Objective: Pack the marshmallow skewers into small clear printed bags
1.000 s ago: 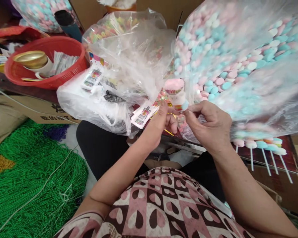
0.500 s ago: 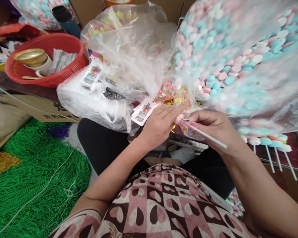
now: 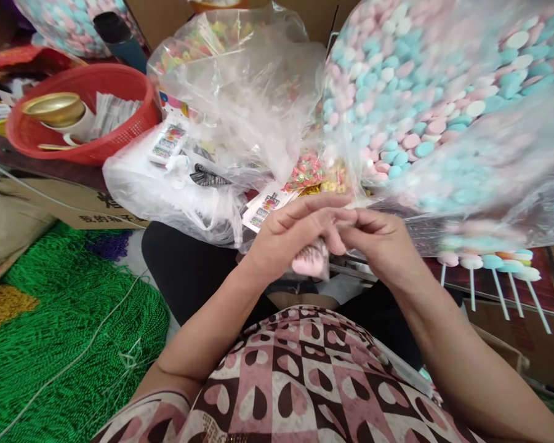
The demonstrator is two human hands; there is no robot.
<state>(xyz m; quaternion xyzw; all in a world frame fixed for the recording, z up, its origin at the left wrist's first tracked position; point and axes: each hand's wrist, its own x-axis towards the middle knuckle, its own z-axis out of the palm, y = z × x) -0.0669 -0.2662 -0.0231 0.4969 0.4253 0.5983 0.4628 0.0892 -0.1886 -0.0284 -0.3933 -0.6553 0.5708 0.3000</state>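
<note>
My left hand and my right hand meet in front of my lap, fingers pinched together. Between them hangs a pink lollipop in a clear wrapper, head down, blurred by motion. Both hands grip it at the top. Its stick is hidden. Just behind my hands lie small bright candies and printed label cards. A huge clear bag of pink, blue and white candies towers at the right.
A red basket with a gold bowl stands at the back left. Crumpled clear plastic bags fill the middle. Finished lollipops lie in a row at the right. Green beaded strings cover the floor at left.
The lollipop was upright a second ago, then laid sideways with its white stick showing. Now it hangs head down below my fingers, and both hands have closed together over it.
</note>
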